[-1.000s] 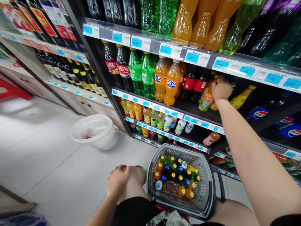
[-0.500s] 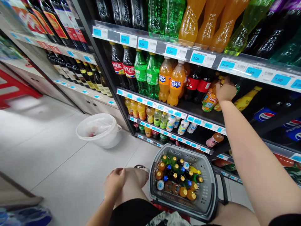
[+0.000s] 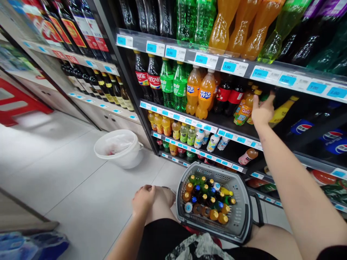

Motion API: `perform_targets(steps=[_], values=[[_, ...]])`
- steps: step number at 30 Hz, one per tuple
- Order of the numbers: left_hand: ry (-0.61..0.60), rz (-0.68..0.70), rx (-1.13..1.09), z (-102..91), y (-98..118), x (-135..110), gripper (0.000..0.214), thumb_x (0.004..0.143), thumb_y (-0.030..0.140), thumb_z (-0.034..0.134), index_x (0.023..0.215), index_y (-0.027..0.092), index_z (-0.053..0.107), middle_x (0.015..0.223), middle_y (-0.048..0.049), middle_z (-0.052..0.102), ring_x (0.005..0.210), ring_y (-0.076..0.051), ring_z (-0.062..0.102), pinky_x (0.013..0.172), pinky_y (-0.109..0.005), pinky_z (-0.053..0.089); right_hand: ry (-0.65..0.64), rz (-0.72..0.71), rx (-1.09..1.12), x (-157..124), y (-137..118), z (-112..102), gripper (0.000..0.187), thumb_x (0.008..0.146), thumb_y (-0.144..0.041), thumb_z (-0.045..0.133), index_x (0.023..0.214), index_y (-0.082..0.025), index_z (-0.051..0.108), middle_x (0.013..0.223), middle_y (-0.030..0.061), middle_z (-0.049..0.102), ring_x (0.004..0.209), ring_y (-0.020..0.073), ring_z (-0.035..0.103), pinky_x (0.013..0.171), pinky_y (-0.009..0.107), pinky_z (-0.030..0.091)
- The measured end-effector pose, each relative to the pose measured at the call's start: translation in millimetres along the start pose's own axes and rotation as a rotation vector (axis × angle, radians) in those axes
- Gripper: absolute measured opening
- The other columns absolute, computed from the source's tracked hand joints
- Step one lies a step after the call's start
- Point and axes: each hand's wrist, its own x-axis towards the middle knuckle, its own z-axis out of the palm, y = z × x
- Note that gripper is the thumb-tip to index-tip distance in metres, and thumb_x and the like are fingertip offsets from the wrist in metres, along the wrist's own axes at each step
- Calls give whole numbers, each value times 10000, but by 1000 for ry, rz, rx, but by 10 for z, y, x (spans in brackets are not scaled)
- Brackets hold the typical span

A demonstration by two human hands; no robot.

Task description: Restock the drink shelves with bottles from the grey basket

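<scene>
Right hand [image 3: 262, 112] is in at the shelf [image 3: 215, 129], fingers spread in a V, nothing visibly gripped; can't tell whether a finger touches the yellow cap [image 3: 257, 92] beside it; Qoo bottle [image 3: 241, 111] stands on the shelf just left of the hand, yellow bottle [image 3: 283, 112] slants just right, partly behind it; headroom under the upper shelf [image 3: 189, 57] looks tight, so I'd keep the wrist low, close on one neck only, slide forward before lifting; neighbours could topple if nudged; left hand [image 3: 143, 198] lies relaxed on the knee [image 3: 162, 196], beside the basket [image 3: 239, 216] of bottles.
</scene>
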Motion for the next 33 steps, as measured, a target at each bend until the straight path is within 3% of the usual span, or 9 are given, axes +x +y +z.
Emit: perform_targets(steps=[3, 6, 10, 12, 14, 16, 21, 26, 33], values=[[8, 23, 1, 2, 82, -43, 504, 933, 484, 430, 1198, 189, 741, 1312, -141, 720, 1257, -384, 625, 1050, -492, 482, 201, -108, 322, -898, 264, -236, 629, 1012, -525, 444, 1504, -133, 467, 919, 85, 617, 823, 235, 608, 857, 357, 513], [5, 37, 5, 10, 168, -65, 498, 936, 478, 436, 1197, 188, 745, 1326, -141, 714, 1269, -383, 616, 1052, -496, 475, 78, 101, 549, -2246, 796, -303, 478, 902, -481, 611, 1320, -249, 625, 945, 56, 638, 789, 219, 611, 828, 331, 527], [11, 73, 22, 26, 342, -99, 492, 934, 464, 456, 1201, 179, 755, 1321, -152, 715, 1270, -380, 613, 1058, -498, 466, -417, 449, 459, -4205, 1649, -237, 409, 756, -520, 700, 1082, -273, 704, 821, 37, 660, 691, 269, 622, 747, 407, 539], [25, 96, 44, 37, 458, -134, 487, 930, 456, 467, 1200, 179, 763, 1327, -149, 713, 1288, -384, 595, 1068, -505, 455, -734, 468, 308, -4935, 1962, -237, 313, 667, -446, 726, 913, -255, 695, 877, 60, 683, 814, 320, 691, 808, 436, 544], [36, 127, 67, 56, 582, -183, 482, 927, 449, 477, 1194, 174, 769, 1326, -151, 712, 1300, -385, 580, 1079, -511, 445, -1175, 339, 131, -5371, 2132, -264, 233, 701, -393, 724, 880, -244, 705, 941, 73, 716, 945, 336, 718, 840, 407, 538], [37, 167, 85, 92, 704, -242, 483, 923, 444, 489, 1201, 163, 768, 1332, -157, 708, 1303, -384, 572, 1084, -511, 441, -1383, 267, 59, -5540, 2189, -274, 228, 764, -370, 730, 945, -232, 738, 1011, 88, 741, 1033, 327, 713, 890, 377, 523], [71, 254, 119, 258, 936, -368, 487, 911, 443, 515, 1241, 175, 753, 1406, -146, 672, 1342, -382, 537, 1112, -507, 422, -1482, 287, -114, -5524, 2287, -172, 398, 1008, -388, 540, 1303, -169, 692, 1266, 191, 691, 1236, 341, 634, 1052, 419, 447], [59, 255, 138, 331, 1021, -341, 495, 894, 454, 536, 1239, 178, 757, 1397, -135, 678, 1331, -387, 540, 1118, -518, 416, -1595, 351, -168, -5550, 2494, -152, 404, 1060, -468, 486, 1181, -185, 748, 1234, 131, 716, 1200, 293, 650, 1013, 342, 456], [35, 189, 143, 276, 987, -254, 485, 904, 466, 524, 1207, 174, 767, 1336, -151, 708, 1308, -396, 558, 1096, -526, 430, -1597, 456, -263, -5483, 2684, 33, 291, 956, -376, 622, 1119, -175, 757, 1204, 123, 722, 1142, 276, 658, 921, 296, 463]])
